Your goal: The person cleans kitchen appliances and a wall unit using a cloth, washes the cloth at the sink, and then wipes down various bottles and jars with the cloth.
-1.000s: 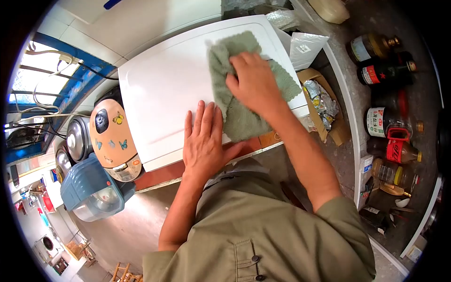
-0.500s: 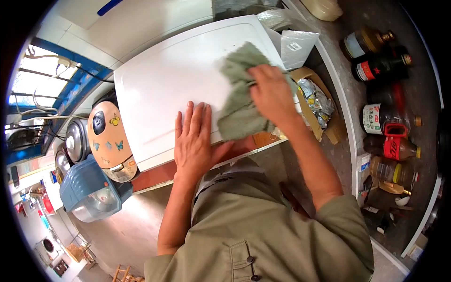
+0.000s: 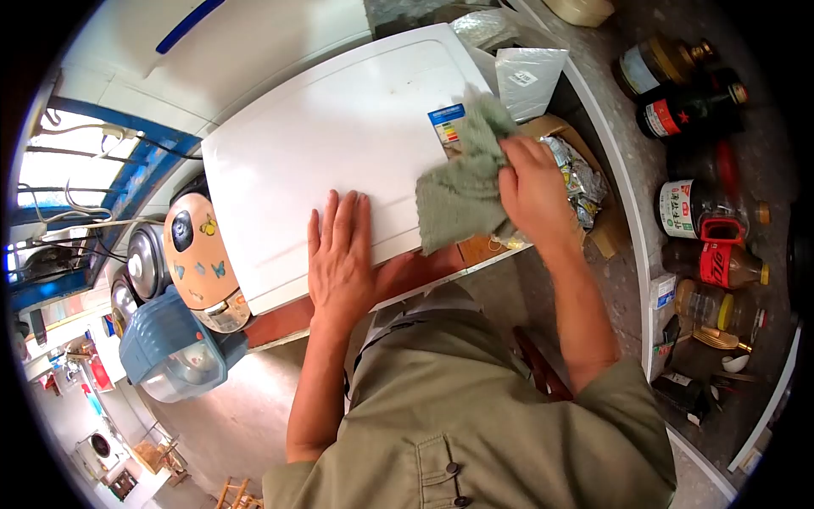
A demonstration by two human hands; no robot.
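Note:
A large white appliance with rounded corners lies in front of me, its broad smooth face up. My left hand rests flat on its near edge, fingers stretched out and holding nothing. Bunched in my right hand is a green-grey cloth, at the right end of the white face. The cloth drapes toward me over the near right corner. Beside it shows a blue-topped energy label on the appliance, partly covered by the cloth.
To the left stand a rice cooker with butterfly pictures and a blue-grey plastic container. A cardboard box of crumpled packets is at the right. Farther right, several bottles stand on a counter, one a dark sauce bottle.
My right hand has moved the cloth right, toward the appliance's end, uncovering the energy label. My left hand stays flat in nearly the same place.

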